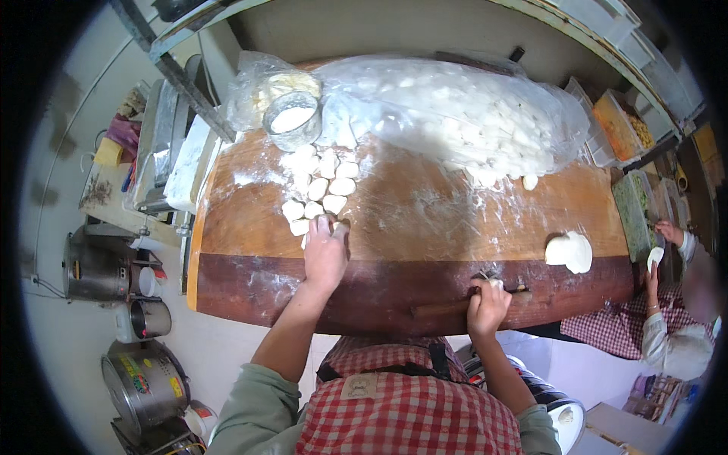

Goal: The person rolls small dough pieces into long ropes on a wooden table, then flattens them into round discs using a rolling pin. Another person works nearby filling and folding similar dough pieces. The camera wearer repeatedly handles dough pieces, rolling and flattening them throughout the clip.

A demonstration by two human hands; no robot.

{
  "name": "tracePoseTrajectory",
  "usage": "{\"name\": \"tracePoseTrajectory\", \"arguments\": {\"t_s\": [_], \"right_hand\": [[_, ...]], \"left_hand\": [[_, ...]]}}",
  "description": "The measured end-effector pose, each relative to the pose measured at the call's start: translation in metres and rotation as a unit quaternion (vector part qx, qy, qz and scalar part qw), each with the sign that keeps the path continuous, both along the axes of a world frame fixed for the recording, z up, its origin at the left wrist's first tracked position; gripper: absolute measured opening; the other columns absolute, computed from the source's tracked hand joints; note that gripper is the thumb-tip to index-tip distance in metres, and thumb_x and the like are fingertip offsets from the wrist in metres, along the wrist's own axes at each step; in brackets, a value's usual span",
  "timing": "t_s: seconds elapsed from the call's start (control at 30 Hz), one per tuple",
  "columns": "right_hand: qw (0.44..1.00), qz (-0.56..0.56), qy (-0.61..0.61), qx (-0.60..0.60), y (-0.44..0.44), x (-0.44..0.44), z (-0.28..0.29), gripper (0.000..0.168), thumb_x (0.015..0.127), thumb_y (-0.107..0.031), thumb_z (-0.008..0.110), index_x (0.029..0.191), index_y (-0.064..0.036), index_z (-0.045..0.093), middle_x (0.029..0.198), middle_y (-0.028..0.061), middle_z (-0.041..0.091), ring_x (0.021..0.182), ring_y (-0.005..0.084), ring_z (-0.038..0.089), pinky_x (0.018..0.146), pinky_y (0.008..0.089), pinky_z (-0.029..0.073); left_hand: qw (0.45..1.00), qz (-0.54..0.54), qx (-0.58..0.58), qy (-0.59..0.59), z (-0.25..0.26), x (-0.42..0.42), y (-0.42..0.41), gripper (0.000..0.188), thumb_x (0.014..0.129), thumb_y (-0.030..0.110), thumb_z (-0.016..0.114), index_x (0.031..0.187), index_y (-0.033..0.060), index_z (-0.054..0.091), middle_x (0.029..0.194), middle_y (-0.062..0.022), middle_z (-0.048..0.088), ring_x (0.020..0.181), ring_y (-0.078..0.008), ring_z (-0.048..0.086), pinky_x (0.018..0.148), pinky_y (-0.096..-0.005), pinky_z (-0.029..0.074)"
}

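My left hand (327, 250) reaches down onto the near end of a group of small dough pieces (342, 186) on the floured wooden table (409, 227); whether its fingers grip one is hidden. My right hand (489, 304) is closed at the table's dark front part, over a wooden rolling pin (441, 309) lying there. Something thin shows at its fingertips, too small to name. To the right lie flat rounds of dough (569, 252), overlapping. Behind the dough pieces stands a metal bowl of flour (291, 120). A heap of dough pieces lies under a clear plastic sheet (478, 114).
At the right a co-worker's hands (654, 278) hold a dough round beside a container of chopped greens (632, 210). Filling tubs (614, 125) stand at the back right. A metal shelf post (187, 91) rises at the back left. Steel pots (142, 387) stand at the lower left.
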State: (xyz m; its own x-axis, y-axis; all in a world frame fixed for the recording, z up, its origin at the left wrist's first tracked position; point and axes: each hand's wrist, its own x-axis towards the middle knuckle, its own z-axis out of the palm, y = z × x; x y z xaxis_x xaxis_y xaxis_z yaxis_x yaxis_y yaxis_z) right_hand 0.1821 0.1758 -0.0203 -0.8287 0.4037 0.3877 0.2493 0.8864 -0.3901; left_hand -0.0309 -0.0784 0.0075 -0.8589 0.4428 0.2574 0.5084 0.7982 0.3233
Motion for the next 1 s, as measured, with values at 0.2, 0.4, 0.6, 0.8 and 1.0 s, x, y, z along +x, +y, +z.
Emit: {"name": "tracePoseTrajectory", "arguments": {"t_s": [0.2,0.4,0.6,0.8,1.0], "right_hand": [[0.995,0.095,-0.007,-0.036,-0.006,-0.026,0.005,0.020,0.076,-0.008,0.062,0.096,-0.008,0.065,0.091,0.0118,0.063,0.090,0.0315,0.059,0.080,0.0442,0.041],[0.989,0.143,-0.014,-0.040,0.016,-0.034,0.012,0.030,0.078,-0.011,0.064,0.107,-0.007,0.063,0.099,0.0131,0.063,0.094,0.0332,0.057,0.083,0.0442,0.042],[0.985,0.141,-0.095,-0.035,0.023,-0.042,0.021,0.050,0.078,-0.018,0.069,0.124,-0.005,0.058,0.112,0.0173,0.061,0.109,0.0356,0.054,0.097,0.0470,0.041],[0.982,0.161,-0.088,0.045,0.014,-0.073,0.021,0.051,0.081,-0.021,0.066,0.129,-0.004,0.058,0.130,0.0168,0.056,0.125,0.0318,0.050,0.110,0.0495,0.033],[0.959,0.196,-0.202,0.035,0.017,-0.115,0.023,0.053,0.081,-0.024,0.060,0.130,-0.006,0.057,0.134,0.0186,0.056,0.125,0.0342,0.054,0.111,0.0474,0.033]], "left_hand": [[0.895,-0.166,0.248,-0.333,-0.001,0.042,0.059,0.018,0.085,0.011,0.063,0.102,0.0050,0.068,0.112,-0.0128,0.059,0.104,-0.0302,0.055,0.089,-0.0440,0.045],[0.958,-0.276,0.058,-0.057,-0.002,0.063,0.113,0.035,0.092,0.024,0.060,0.124,0.0117,0.060,0.134,-0.0110,0.053,0.128,-0.0296,0.046,0.106,-0.0504,0.036],[0.962,-0.268,-0.018,-0.047,-0.023,0.069,0.138,0.049,0.097,0.036,0.050,0.142,0.0164,0.048,0.152,-0.0097,0.039,0.145,-0.0279,0.029,0.115,-0.0635,0.017],[0.957,-0.191,0.122,-0.182,-0.017,0.040,0.083,0.025,0.085,0.023,0.065,0.101,0.0063,0.059,0.118,-0.0172,0.054,0.117,-0.0338,0.047,0.095,-0.0521,0.036],[0.883,-0.137,0.216,-0.394,-0.016,0.039,0.102,0.022,0.082,0.008,0.065,0.100,0.0026,0.054,0.091,-0.0154,0.056,0.085,-0.0246,0.058,0.070,-0.0391,0.047]]}}
